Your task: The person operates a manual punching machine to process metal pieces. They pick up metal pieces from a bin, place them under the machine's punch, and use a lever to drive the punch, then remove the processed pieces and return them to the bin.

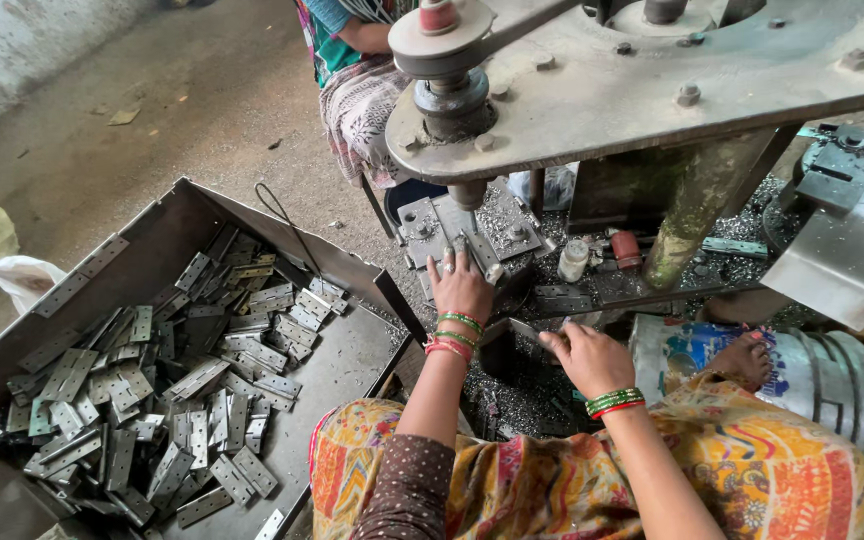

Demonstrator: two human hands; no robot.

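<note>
Left hand (460, 285) fingers spread flat on hinge plate at press die (472, 245), under ram (467, 192). Right hand (592, 358) fingers pinch second hinge plate (524, 330) just beside. Advice: seat plate square, keep fingertips clear of ram. Tray (352, 355) of hinge plates at left.

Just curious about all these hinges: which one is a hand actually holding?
The hinge pinched by the right hand, below the press; the others lie loose in the metal tray.
</note>
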